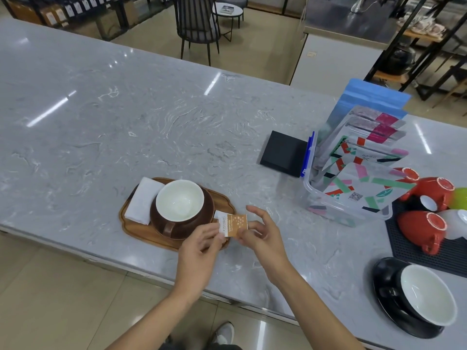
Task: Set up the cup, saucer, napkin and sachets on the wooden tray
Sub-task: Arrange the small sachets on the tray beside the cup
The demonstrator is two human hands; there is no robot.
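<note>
A wooden tray (141, 232) lies on the grey marble counter near its front edge. On it stands a brown cup (180, 209) with a white inside, on a brown saucer (209, 198). A folded white napkin (141, 199) lies on the tray's left side. At the tray's right end both hands hold an orange-and-white sachet (233, 224): my left hand (202, 248) pinches its left edge, my right hand (262, 234) its right edge. A second white sachet (219, 213) peeks out just behind it.
A clear plastic box (346, 198) of coffee bags stands to the right, a black square pad (284, 152) beside it. Red cups (424, 223) sit upside down on a black mat (449, 258). A black cup and saucer (419, 296) are at the near right.
</note>
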